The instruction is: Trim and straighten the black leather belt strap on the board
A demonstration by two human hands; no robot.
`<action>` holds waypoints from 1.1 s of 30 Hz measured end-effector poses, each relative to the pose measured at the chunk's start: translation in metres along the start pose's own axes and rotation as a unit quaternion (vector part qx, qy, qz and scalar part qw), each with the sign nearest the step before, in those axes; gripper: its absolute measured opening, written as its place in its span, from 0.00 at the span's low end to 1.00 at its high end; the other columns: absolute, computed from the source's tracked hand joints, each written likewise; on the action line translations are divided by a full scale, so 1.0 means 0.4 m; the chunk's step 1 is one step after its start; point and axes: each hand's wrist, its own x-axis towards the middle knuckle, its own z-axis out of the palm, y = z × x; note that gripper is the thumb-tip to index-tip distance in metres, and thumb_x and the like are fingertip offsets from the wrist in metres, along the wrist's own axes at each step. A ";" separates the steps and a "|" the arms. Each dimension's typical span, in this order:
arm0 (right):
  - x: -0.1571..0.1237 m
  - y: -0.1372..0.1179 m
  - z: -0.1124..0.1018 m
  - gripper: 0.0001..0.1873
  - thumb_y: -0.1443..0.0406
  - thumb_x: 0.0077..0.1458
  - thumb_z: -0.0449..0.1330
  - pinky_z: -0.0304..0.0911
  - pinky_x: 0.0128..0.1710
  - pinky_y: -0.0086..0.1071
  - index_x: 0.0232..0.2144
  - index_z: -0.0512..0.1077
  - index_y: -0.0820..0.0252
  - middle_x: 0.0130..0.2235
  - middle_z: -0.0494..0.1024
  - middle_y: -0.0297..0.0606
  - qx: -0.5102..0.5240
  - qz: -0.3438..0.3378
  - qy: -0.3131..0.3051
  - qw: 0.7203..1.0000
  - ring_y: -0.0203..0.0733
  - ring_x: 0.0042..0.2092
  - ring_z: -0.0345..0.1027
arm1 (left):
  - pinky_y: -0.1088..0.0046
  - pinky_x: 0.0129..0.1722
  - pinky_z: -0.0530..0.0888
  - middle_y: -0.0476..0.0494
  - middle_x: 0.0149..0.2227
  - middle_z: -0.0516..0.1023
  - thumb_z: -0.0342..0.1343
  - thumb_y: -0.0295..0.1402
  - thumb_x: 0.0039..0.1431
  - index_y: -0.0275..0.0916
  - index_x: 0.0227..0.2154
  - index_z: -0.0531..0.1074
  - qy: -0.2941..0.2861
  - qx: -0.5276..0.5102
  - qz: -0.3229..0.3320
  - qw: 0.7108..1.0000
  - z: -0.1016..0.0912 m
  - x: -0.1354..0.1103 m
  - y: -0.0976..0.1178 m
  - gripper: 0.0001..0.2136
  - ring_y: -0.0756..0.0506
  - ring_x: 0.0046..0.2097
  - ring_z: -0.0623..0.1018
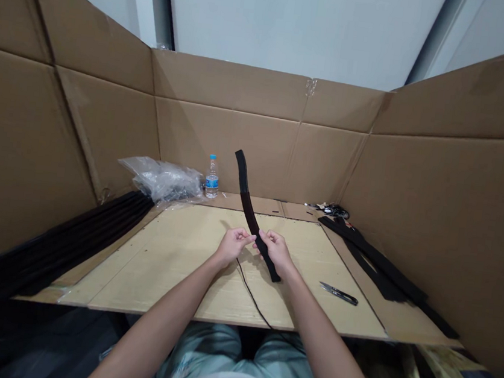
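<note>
A long, curved black strip [245,191], perhaps rubber or foam, stands up from my hands and bends toward the far side. My right hand [276,251] grips its lower part, and the bottom end sticks out below that hand. My left hand [234,246] pinches the strip's edge with its fingertips. A thin black cord [252,292] lies on the pale wooden board [155,275] beneath my hands. Small snips with black handles [338,293] lie to the right of my right hand, apart from it.
Cardboard walls [221,143] surround the board on three sides. A bundle of long black strips [59,237] lies at left, more strips [375,261] lie at right, and a plastic bag [162,180], a water bottle [212,177] and a small cable tangle [331,210] stand at the back.
</note>
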 end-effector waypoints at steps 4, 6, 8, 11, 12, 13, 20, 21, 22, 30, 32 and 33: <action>0.000 0.000 -0.002 0.30 0.43 0.36 0.65 0.54 0.14 0.24 0.21 0.56 0.58 0.20 0.74 0.35 -0.001 0.007 0.001 1.000 0.33 0.19 0.62 | 0.78 0.19 0.50 0.56 0.14 0.60 0.66 0.50 0.36 0.36 0.16 0.62 -0.004 0.001 -0.002 1.000 -0.001 0.000 -0.002 0.24 0.56 0.18 0.55; -0.001 -0.001 -0.002 0.29 0.44 0.35 0.65 0.54 0.14 0.24 0.21 0.56 0.58 0.21 0.74 0.35 0.000 0.009 0.001 1.000 0.33 0.19 0.63 | 0.78 0.19 0.49 0.56 0.14 0.58 0.65 0.50 0.36 0.36 0.16 0.62 -0.006 0.001 -0.003 1.000 -0.001 0.000 -0.002 0.23 0.56 0.18 0.54; -0.001 -0.002 -0.002 0.29 0.44 0.35 0.65 0.54 0.14 0.24 0.21 0.56 0.58 0.21 0.74 0.35 0.001 0.010 0.002 1.000 0.34 0.19 0.63 | 0.78 0.19 0.49 0.57 0.13 0.58 0.65 0.51 0.36 0.36 0.16 0.62 -0.006 0.000 -0.003 1.000 -0.002 -0.001 -0.002 0.23 0.56 0.18 0.53; -0.001 -0.003 -0.001 0.28 0.45 0.36 0.65 0.55 0.14 0.24 0.21 0.56 0.58 0.21 0.74 0.35 0.001 0.014 0.003 1.000 0.34 0.19 0.63 | 0.78 0.19 0.50 0.56 0.14 0.58 0.65 0.50 0.36 0.36 0.16 0.61 -0.004 0.001 -0.001 1.000 -0.002 0.000 -0.002 0.24 0.56 0.18 0.54; -0.001 -0.003 -0.001 0.28 0.45 0.36 0.65 0.55 0.15 0.25 0.21 0.56 0.58 0.21 0.74 0.35 0.000 0.015 0.003 1.000 0.34 0.19 0.63 | 0.78 0.19 0.50 0.56 0.14 0.58 0.65 0.50 0.36 0.36 0.16 0.61 -0.003 0.002 -0.001 1.000 -0.002 0.000 -0.002 0.24 0.56 0.18 0.55; -0.001 -0.003 -0.001 0.28 0.45 0.36 0.65 0.55 0.15 0.25 0.21 0.56 0.58 0.21 0.74 0.35 0.000 0.016 0.003 1.000 0.34 0.19 0.64 | 0.78 0.19 0.50 0.56 0.14 0.58 0.65 0.50 0.36 0.36 0.16 0.62 -0.002 0.003 -0.001 1.000 -0.001 0.000 -0.002 0.23 0.56 0.18 0.55; -0.001 -0.003 -0.003 0.28 0.45 0.37 0.65 0.55 0.14 0.25 0.21 0.57 0.58 0.20 0.74 0.35 -0.010 0.019 0.006 1.000 0.34 0.19 0.63 | 0.79 0.19 0.51 0.56 0.13 0.58 0.65 0.51 0.36 0.36 0.16 0.61 -0.005 0.007 -0.002 1.000 0.000 -0.002 0.002 0.24 0.56 0.18 0.55; -0.002 -0.003 -0.003 0.28 0.45 0.37 0.65 0.55 0.14 0.24 0.21 0.57 0.58 0.20 0.74 0.35 -0.010 0.019 0.005 1.000 0.34 0.19 0.63 | 0.79 0.19 0.51 0.56 0.13 0.58 0.65 0.51 0.36 0.36 0.16 0.61 -0.005 0.008 -0.002 1.000 0.000 -0.002 0.002 0.24 0.56 0.18 0.55; -0.002 -0.003 -0.003 0.27 0.45 0.38 0.65 0.55 0.14 0.24 0.21 0.57 0.58 0.20 0.74 0.35 -0.011 0.018 0.004 1.000 0.34 0.19 0.63 | 0.79 0.19 0.51 0.56 0.14 0.58 0.65 0.51 0.36 0.36 0.16 0.62 -0.004 0.009 -0.002 1.000 0.000 -0.003 0.002 0.23 0.55 0.18 0.55; -0.003 -0.003 -0.003 0.25 0.48 0.39 0.65 0.55 0.14 0.24 0.22 0.57 0.58 0.20 0.74 0.34 -0.011 0.024 -0.002 1.000 0.35 0.19 0.64 | 0.78 0.20 0.54 0.55 0.14 0.60 0.65 0.49 0.36 0.37 0.16 0.62 -0.010 0.011 -0.001 1.000 0.000 -0.003 0.004 0.22 0.54 0.19 0.59; -0.003 -0.004 -0.003 0.25 0.48 0.39 0.64 0.55 0.14 0.24 0.22 0.57 0.58 0.20 0.74 0.34 -0.013 0.025 -0.002 1.000 0.34 0.19 0.65 | 0.78 0.20 0.55 0.55 0.14 0.61 0.65 0.49 0.36 0.37 0.16 0.63 -0.010 0.011 0.001 1.000 0.001 -0.003 0.004 0.22 0.54 0.19 0.60; -0.004 -0.004 -0.003 0.25 0.48 0.40 0.64 0.55 0.14 0.24 0.22 0.57 0.58 0.20 0.74 0.34 -0.016 0.025 -0.002 1.000 0.34 0.19 0.65 | 0.78 0.20 0.55 0.54 0.14 0.61 0.65 0.48 0.36 0.37 0.16 0.63 -0.010 0.011 0.001 1.000 0.001 -0.003 0.004 0.21 0.54 0.19 0.60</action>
